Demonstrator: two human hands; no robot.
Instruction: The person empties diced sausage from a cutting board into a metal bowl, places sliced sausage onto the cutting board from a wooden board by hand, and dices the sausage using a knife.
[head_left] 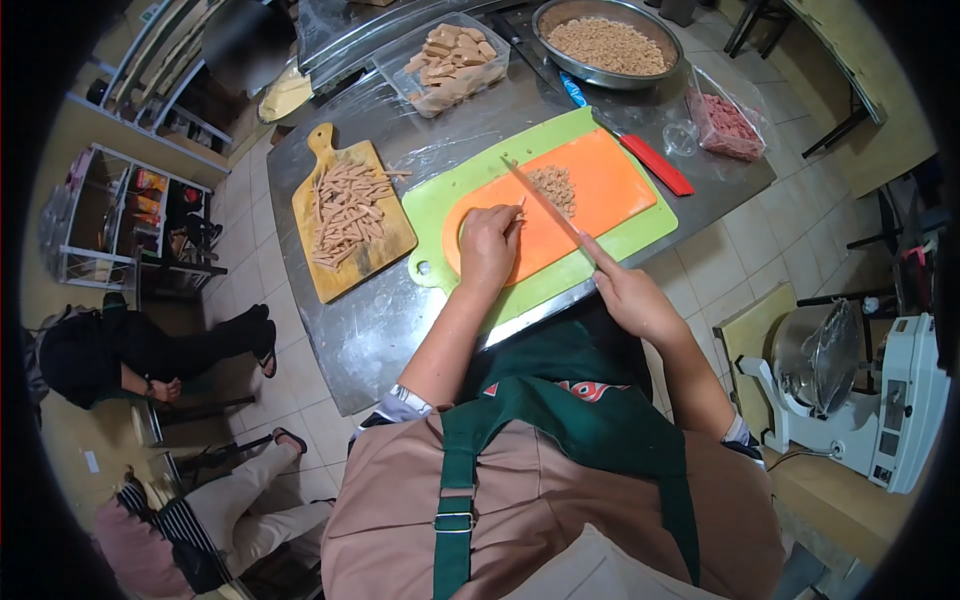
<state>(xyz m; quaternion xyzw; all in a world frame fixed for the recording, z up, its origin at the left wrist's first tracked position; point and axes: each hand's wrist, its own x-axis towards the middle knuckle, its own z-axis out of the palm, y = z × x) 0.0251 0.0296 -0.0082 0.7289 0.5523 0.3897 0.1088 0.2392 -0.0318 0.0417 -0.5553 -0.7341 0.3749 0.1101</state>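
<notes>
My right hand (632, 300) is closed round the handle of a kitchen knife, its long blade (548, 204) slanting across an orange cutting board (620, 182). My left hand (488, 245) presses on that board just left of the blade, fingers curled; the end of a thin pinkish-brown food strip (521, 202) shows at its fingertips. Small diced pieces (553, 188) lie in a pile beyond the blade. The orange board rests on a larger green cutting board (430, 215). To the left, a wooden board (385, 245) carries many similar strips (347, 212).
At the metal table's (350, 350) back stand a clear container (440, 100) of thick chunks and a steel bowl (608, 78) of diced bits. A red-handled tool (656, 165) and a plastic-wrapped pink food (727, 127) lie right. A mixer (850, 390) stands right; two people (150, 345) are left.
</notes>
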